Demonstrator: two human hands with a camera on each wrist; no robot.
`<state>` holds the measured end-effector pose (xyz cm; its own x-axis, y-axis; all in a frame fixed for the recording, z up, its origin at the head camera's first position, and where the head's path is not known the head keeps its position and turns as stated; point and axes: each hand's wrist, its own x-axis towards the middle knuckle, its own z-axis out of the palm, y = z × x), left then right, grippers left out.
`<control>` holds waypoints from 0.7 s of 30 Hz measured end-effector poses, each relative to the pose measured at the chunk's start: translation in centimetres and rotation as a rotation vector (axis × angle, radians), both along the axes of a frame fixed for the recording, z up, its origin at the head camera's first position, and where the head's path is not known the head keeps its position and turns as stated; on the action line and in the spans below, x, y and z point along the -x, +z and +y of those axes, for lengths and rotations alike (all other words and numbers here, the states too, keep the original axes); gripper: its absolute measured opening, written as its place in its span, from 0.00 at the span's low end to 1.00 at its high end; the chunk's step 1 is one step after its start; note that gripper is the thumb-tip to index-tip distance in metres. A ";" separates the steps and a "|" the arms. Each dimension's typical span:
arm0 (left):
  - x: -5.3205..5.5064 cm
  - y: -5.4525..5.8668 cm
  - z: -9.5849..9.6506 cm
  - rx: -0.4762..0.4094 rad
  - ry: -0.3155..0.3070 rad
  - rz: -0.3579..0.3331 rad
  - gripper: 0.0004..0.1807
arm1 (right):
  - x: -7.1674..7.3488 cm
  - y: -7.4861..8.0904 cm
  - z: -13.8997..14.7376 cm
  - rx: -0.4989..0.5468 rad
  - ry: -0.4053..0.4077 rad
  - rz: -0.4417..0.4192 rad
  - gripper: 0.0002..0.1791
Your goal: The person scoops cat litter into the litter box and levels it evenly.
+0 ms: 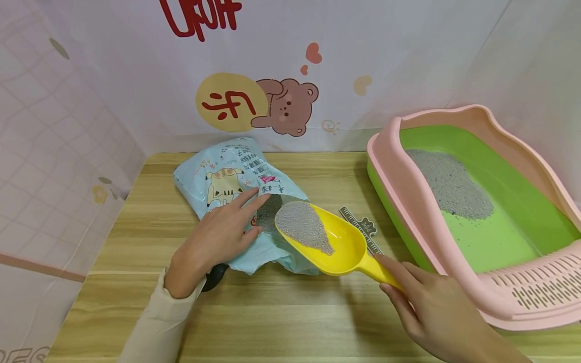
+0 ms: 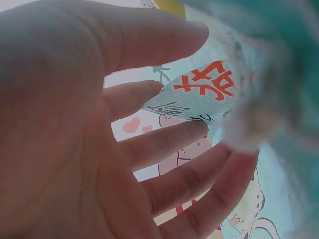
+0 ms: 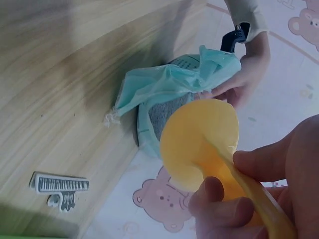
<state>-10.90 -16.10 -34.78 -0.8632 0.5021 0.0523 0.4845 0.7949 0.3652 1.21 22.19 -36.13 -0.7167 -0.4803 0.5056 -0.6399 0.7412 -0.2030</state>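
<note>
Litter rests in the scoop our right hand grips at the mouth of the bag, which our left hand touches, fingers apart; we seem mid-scooping, and lifting away likely needs levelness.

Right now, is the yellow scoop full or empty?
Partly full: gray grains cover the front of the yellow scoop, but its back shows bare yellow.

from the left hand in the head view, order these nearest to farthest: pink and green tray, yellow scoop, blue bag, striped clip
1. Blue bag: right at the fingers of the left hand.
2. Yellow scoop: just to the hand's right.
3. Striped clip: farther right, on the table.
4. Pink and green tray: farthest right.
</note>
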 end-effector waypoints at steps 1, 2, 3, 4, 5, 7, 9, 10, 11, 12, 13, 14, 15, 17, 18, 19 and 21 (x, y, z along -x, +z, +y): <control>0.0 0.0 0.0 0.002 -0.001 0.000 0.36 | -0.1 0.1 0.2 0.000 0.003 0.006 0.33; 0.0 0.0 0.0 0.004 -0.001 0.002 0.36 | -0.1 0.2 0.4 0.000 0.005 0.014 0.33; 0.0 0.0 0.0 0.006 -0.001 0.002 0.36 | -0.1 0.3 0.6 0.003 0.007 0.019 0.33; 0.0 0.0 0.1 0.008 -0.001 0.002 0.36 | -0.2 0.4 0.8 0.006 0.008 0.028 0.33; 0.0 0.0 0.1 0.009 -0.001 0.004 0.36 | -0.2 0.5 1.0 0.011 0.009 0.036 0.34; 0.0 0.0 0.0 0.010 -0.002 0.010 0.36 | -0.1 0.8 1.3 0.019 0.004 0.044 0.34; 0.0 0.0 0.0 0.010 -0.002 0.015 0.36 | -0.1 1.0 1.6 0.019 -0.010 0.059 0.35; 0.0 0.0 0.0 0.010 -0.003 0.018 0.36 | -0.1 1.2 1.8 0.017 -0.020 0.064 0.35; -0.1 0.0 0.0 0.010 -0.004 0.022 0.36 | 0.0 1.4 1.9 0.012 -0.032 0.063 0.36; -0.1 0.0 -0.1 0.010 -0.003 0.023 0.36 | 0.0 1.6 2.1 0.006 -0.043 0.062 0.36; -0.1 0.0 -0.1 0.009 -0.002 0.021 0.36 | 0.0 1.8 2.3 -0.004 -0.059 0.058 0.35; -0.1 0.0 -0.1 0.008 0.000 0.020 0.36 | 0.1 2.0 2.4 -0.012 -0.073 0.051 0.35; -0.1 0.0 -0.1 0.007 0.001 0.018 0.36 | 0.1 2.2 2.7 -0.019 -0.087 0.044 0.35; -0.1 0.0 -0.1 0.007 0.001 0.016 0.36 | 0.2 2.7 3.1 -0.034 -0.113 0.032 0.34; -0.1 0.0 -0.1 0.006 0.000 0.014 0.36 | 0.2 2.8 3.3 -0.037 -0.124 0.027 0.34; -0.1 0.0 -0.1 0.007 -0.001 0.015 0.36 | 0.3 3.0 3.6 -0.040 -0.134 0.023 0.34; -0.1 0.0 -0.1 0.007 -0.004 0.017 0.35 | 0.5 3.3 4.0 -0.039 -0.150 0.027 0.34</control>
<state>-10.77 -16.20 -34.75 -0.8604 0.5057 0.0632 0.4935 0.7958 0.3510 0.74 26.24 -32.79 -0.7680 -0.3885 0.5091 -0.5263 0.8358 -0.1561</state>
